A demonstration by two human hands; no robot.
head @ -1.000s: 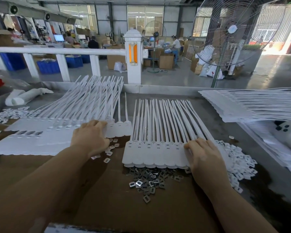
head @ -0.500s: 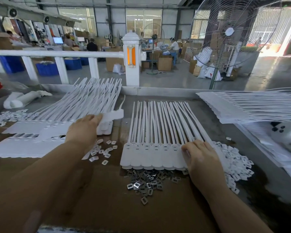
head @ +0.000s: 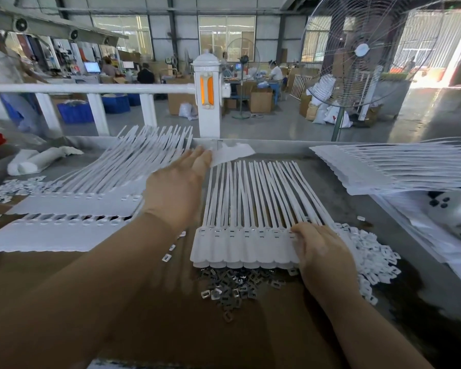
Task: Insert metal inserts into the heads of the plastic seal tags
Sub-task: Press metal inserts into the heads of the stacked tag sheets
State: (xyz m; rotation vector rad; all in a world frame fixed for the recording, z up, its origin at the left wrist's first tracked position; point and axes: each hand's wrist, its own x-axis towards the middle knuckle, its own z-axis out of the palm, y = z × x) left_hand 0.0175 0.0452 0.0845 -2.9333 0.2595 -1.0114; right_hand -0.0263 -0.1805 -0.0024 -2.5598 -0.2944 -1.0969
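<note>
Fingers of the left hand (head: 180, 182) are stretched nearly straight and close together, their tips against a few white tags (head: 230, 153) raised at the far side of the table (head: 330, 182), heads towards the railing; whether the thumb pinches them from below cannot be seen; the wrist is lifted and the forearm reaches diagonally forward. Fingers of the right hand (head: 321, 251) are bent, tips pressing the right end of the row of tags (head: 245, 235) spread flat in the middle; that forearm lies low along the right. As for progress, some heads in this row seem to show a metal glint, though it is too small to be sure; a heap of metal inserts (head: 232, 284) lies just in front of the row, so plenty is probably left; finished-looking tags (head: 72, 203) are stacked to the left, another stack (head: 397, 169) waits at the right, beside a heap of white clips (head: 370, 257).
</note>
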